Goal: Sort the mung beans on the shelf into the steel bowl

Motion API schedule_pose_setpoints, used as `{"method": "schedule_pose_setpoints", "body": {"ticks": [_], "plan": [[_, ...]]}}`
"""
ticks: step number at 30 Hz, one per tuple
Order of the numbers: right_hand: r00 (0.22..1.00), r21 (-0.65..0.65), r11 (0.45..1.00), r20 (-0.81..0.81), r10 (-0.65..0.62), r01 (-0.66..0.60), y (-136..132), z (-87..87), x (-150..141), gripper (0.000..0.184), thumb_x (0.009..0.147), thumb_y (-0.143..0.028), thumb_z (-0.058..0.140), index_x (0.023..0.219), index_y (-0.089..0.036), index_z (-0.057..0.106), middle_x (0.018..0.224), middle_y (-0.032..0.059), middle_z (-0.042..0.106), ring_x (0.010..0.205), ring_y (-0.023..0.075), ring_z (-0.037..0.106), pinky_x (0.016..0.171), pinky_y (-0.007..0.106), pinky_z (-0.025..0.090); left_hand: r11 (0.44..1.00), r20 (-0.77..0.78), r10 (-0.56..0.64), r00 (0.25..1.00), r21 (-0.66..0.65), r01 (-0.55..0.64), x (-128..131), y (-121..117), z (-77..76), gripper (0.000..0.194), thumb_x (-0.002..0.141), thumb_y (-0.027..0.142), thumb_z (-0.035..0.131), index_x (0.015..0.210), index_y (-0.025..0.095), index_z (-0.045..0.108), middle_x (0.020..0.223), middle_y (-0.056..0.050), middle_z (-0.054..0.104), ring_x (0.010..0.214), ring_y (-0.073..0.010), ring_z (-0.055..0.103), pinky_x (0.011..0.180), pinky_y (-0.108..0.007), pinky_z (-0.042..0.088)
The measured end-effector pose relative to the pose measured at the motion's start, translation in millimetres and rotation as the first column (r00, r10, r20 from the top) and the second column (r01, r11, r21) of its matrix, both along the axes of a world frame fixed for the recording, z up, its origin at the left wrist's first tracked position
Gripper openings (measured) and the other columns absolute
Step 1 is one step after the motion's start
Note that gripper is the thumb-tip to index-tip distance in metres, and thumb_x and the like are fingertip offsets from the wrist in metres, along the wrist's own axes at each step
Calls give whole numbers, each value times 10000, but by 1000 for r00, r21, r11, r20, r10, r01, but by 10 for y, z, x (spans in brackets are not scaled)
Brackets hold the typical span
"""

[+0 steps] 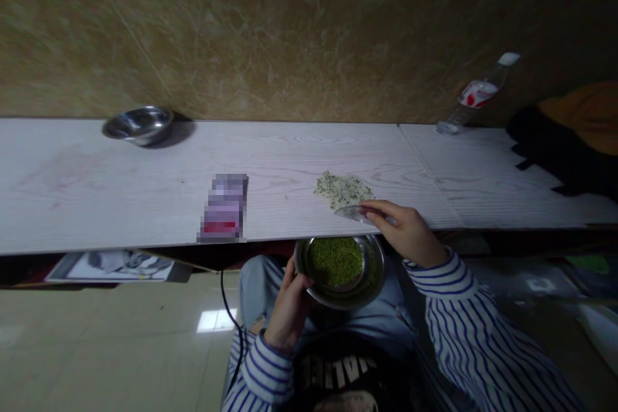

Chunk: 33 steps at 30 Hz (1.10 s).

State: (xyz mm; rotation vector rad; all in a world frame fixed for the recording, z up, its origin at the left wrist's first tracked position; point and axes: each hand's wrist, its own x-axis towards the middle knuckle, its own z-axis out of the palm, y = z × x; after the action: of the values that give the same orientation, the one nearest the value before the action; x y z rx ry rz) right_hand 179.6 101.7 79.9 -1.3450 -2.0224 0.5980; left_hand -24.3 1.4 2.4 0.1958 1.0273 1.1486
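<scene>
My left hand (290, 306) grips the left rim of a steel bowl (375, 270), its thumb over the edge. Green mung beans (335, 261) lie in the bowl, which is just below the table's front edge, over my lap. On the table, a spread-out pile of white grains mixed with green beans (344, 189) lies beyond the bowl. My right hand (403, 228) pinches a thin, shiny, pointed spoon-like piece (351, 212) at the near edge of this pile. Its exact kind is hard to make out.
A second steel bowl (140, 127) stands at the back left by the wall. A blurred-out phone-like object (224, 208) lies left of the pile. A plastic bottle (473, 96) and a dark and orange cloth item (574, 135) are on the right. Below the table, a drawer (116, 267) holds papers.
</scene>
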Motion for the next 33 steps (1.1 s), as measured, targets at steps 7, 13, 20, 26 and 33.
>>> {"method": "schedule_pose_setpoints", "body": {"ticks": [7,13,20,26,33], "plan": [[995,2,996,-23,-92,92,-52,-117,187,264,849,-230,527,1072,-187,661,1000,68,725,925,201,676,836,338,543,1000,-6,-17,1000,-12,17,15,1,-17,609,676,122,554,1257,294,495,1010,0,593,768,-141,507,593,-237,412],[992,15,992,-13,-125,125,-70,-157,252,270,849,-241,520,1069,-190,667,990,62,727,926,203,675,851,347,537,1000,-20,-24,1000,-16,24,19,-13,-57,600,675,117,540,1247,296,499,1046,-4,587,808,-150,514,594,-227,411],[979,82,978,48,-198,194,-82,-192,366,273,858,-250,507,1064,-189,675,1026,60,718,964,207,662,877,335,524,999,-18,-49,999,-19,49,36,-15,-102,590,687,130,528,1253,296,490,1046,-17,582,826,-166,515,626,-260,437],[979,98,984,127,-161,149,-115,-179,385,271,868,-224,492,1067,-183,673,1018,68,718,936,196,667,856,326,525,998,-28,-50,998,-40,49,39,-20,-63,590,667,123,540,1236,273,499,955,-11,590,762,-151,509,614,-257,436],[985,52,999,169,-17,8,-67,-121,270,262,864,-183,487,1033,-197,687,1006,51,721,920,180,664,844,314,522,997,-23,-53,998,-49,52,41,-43,-58,579,663,116,543,1222,270,520,907,-1,593,728,-134,500,612,-245,424]]}}
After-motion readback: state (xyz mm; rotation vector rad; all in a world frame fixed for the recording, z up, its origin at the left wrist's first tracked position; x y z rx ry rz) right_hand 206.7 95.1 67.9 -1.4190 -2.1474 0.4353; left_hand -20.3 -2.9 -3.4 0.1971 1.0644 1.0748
